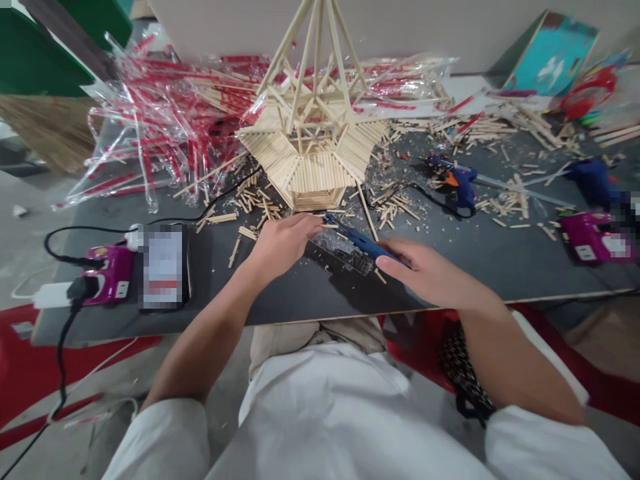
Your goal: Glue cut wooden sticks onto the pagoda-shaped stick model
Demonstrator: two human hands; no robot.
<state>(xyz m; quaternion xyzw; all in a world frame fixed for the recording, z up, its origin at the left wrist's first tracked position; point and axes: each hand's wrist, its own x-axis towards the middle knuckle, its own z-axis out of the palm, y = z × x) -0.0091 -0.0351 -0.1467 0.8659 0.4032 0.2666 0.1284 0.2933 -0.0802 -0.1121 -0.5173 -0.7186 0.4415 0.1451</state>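
My right hand (425, 270) is closed around blue-handled pliers (363, 243), their dark tip pointing left and away from me. At that tip, my left hand (285, 243) pinches a short wooden stick (329, 227); its fingers partly hide the stick. Just beyond both hands stands a model built of pale wooden sticks (313, 170), with slatted, flared sides and tall slanting poles on top. Under the pliers lies a clear plastic piece (357, 261) on the dark table (310, 293).
Plastic wrappers with red strips (165, 127) heap up at the back left. Cut sticks (395, 207) litter the tabletop. A blue glue gun (463, 183) lies right, another (593, 180) farther over. A phone (164, 267) and purple power strip (111, 273) sit left; cables trail nearby.
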